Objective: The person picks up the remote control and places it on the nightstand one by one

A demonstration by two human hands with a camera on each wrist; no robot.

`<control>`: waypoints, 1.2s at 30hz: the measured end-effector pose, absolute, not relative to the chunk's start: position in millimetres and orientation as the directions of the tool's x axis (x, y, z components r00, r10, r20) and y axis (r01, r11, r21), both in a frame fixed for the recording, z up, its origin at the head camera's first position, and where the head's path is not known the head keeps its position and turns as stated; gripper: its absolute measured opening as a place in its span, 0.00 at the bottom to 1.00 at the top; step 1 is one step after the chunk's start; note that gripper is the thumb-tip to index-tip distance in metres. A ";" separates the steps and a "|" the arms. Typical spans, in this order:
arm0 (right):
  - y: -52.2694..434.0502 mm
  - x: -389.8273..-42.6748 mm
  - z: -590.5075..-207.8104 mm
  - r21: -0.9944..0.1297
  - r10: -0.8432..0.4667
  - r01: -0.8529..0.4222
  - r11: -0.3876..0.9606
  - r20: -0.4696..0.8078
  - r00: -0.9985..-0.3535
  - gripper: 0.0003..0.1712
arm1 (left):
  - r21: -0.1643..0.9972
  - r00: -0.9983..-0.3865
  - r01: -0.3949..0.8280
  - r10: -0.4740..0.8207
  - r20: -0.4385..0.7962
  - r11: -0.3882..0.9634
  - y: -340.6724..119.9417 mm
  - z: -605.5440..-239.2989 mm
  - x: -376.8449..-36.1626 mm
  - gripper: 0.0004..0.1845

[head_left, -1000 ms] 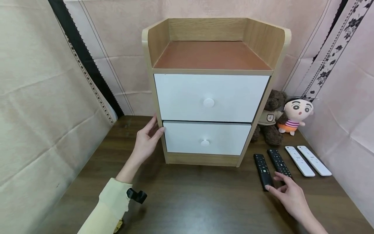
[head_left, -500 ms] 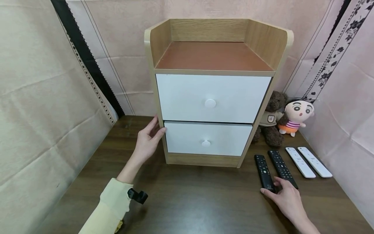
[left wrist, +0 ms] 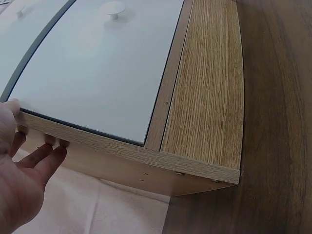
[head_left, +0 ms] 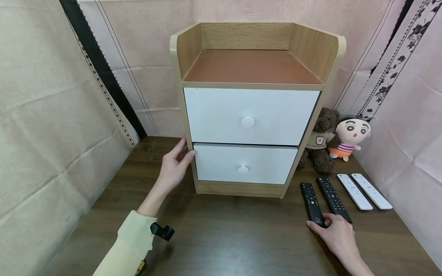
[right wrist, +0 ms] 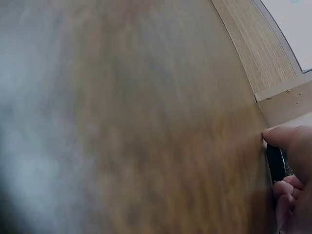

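Note:
A small wooden cabinet (head_left: 238, 188) with two white drawers stands upright on the table. My left hand (head_left: 173, 168) grips its left edge at lower drawer height. In the left wrist view, the thumb rests on the front edge and the fingers press the side panel. Near the cabinet's right foot lies a black remote control (head_left: 312, 201); my right hand (head_left: 340, 235) pinches its near end between thumb and fingers. The right wrist view shows only a dark sliver of that remote control (right wrist: 276, 163). Both drawers look closed.
Beside the held remote lie another black remote (head_left: 333, 199) and two white remotes (head_left: 355, 191). A brown teddy bear (head_left: 322, 157) and a doll in a striped top (head_left: 348, 140) sit right of the cabinet. Cloth curtains (head_left: 407, 153) border the table.
My right hand has moved slightly left and toward me, and its fingers have come together on the left black remote's near end. My left hand stays at the cabinet edge.

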State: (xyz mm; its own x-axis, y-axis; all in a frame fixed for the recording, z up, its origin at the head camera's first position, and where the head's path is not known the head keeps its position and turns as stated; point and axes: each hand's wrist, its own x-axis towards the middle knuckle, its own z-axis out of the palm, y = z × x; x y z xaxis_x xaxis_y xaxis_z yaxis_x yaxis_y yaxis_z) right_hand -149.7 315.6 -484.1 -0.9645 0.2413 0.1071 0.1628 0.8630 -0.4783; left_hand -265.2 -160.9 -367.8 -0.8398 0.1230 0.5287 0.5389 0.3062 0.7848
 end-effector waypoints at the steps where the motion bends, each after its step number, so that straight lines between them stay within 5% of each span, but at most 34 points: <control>1: 315.5 -149.8 -483.9 -0.480 0.246 0.167 0.861 0.106 -0.963 0.45 | 0.784 -0.839 0.540 0.121 0.530 0.306 -161.0 -367.9 -265.3 0.33; 11: 313.8 -144.7 -482.3 -0.554 0.373 0.273 0.787 0.075 -0.925 0.33 | 0.785 -0.834 0.548 0.119 0.538 0.289 -162.6 -367.3 -265.8 0.30; 21: 321.4 -140.2 -475.0 -0.582 0.408 0.341 0.738 -0.017 -0.913 0.38 | 0.790 -0.835 0.549 0.125 0.536 0.272 -163.7 -368.0 -266.6 0.30; 36: 324.0 -130.1 -472.5 -0.633 0.516 0.336 0.698 0.119 -0.848 0.34 | 0.793 -0.834 0.550 0.122 0.539 0.262 -163.1 -366.2 -265.9 0.31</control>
State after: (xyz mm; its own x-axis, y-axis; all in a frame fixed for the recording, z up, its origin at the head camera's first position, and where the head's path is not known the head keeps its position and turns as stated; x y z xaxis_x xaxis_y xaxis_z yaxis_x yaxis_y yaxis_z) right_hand -130.1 324.0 -472.5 -0.8481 0.5163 0.1191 0.3358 0.6977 -0.6328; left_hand -265.9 -163.1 -366.2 -0.8337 0.1219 0.5386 0.5504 0.2624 0.7926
